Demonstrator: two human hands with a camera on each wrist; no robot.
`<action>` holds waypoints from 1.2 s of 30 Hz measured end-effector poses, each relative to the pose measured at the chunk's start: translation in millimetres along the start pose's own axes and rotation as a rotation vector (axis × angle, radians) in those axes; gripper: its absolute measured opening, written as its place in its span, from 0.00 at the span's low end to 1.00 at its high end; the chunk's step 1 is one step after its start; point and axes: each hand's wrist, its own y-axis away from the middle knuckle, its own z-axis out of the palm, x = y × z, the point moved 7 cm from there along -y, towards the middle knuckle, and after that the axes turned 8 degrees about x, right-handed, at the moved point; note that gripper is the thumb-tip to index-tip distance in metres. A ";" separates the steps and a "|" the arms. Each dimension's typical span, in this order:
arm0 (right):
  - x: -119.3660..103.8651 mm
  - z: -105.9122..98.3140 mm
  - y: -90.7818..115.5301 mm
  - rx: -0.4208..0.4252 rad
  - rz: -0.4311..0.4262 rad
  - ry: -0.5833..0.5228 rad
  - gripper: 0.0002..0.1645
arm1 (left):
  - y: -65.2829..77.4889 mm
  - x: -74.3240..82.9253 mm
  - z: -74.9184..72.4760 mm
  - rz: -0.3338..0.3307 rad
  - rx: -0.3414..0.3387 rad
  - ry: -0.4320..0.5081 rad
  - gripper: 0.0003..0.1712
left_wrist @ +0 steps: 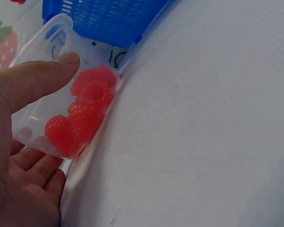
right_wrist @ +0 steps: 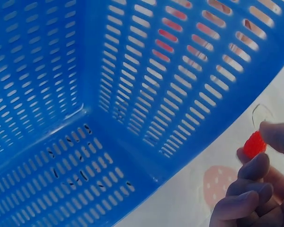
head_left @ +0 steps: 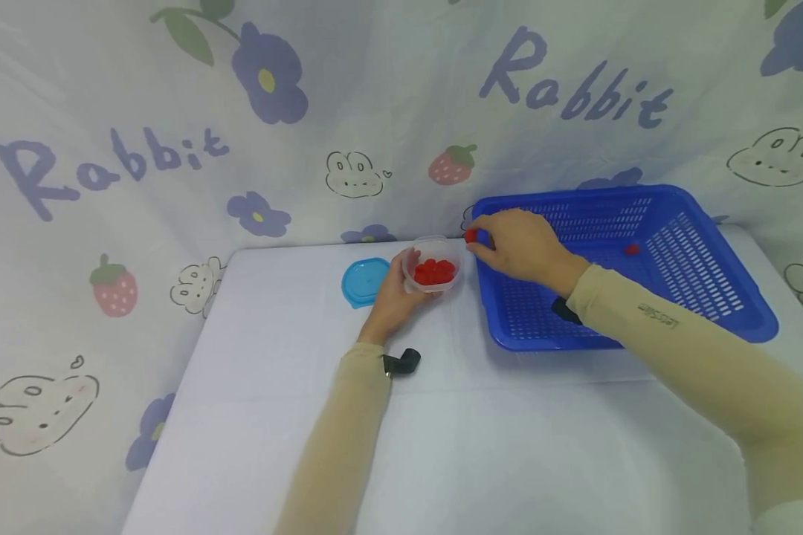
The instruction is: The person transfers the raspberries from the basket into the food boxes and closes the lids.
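A small clear plastic container [head_left: 433, 254] holds several red raspberries [left_wrist: 87, 106]. My left hand [head_left: 393, 297] grips the container from its left side, with the thumb [left_wrist: 42, 80] along the near wall. Between the fingertips of my right hand [head_left: 523, 249] is a single raspberry [right_wrist: 254, 144], pinched over the left rim of the blue basket [head_left: 508, 338]. Another raspberry [head_left: 632, 250] lies inside the basket toward its far right part.
A light blue lid [head_left: 364, 282] lies flat on the white table [head_left: 294, 357], left of the container. Behind the table hangs a printed cloth [head_left: 401, 104] with rabbits and flowers, close to the basket's back rim.
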 end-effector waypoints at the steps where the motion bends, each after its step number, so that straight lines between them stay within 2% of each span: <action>1: -1.7 1.9 -0.4 -0.012 -0.006 -0.003 0.20 | 0.2 -0.2 0.2 0.000 0.000 0.000 0.53; 14: -17.7 19.6 -4.8 -0.091 -0.110 -0.051 0.18 | 0.2 1.2 0.7 0.011 -0.002 0.000 0.53; 22: -19.2 33.0 -7.4 -0.142 -0.113 -0.057 0.19 | 0.1 1.1 0.8 0.022 -0.003 -0.013 0.53; 36: -19.4 41.8 -12.0 -0.141 -0.119 -0.003 0.18 | -1.4 0.4 0.0 0.040 -0.003 -0.004 0.53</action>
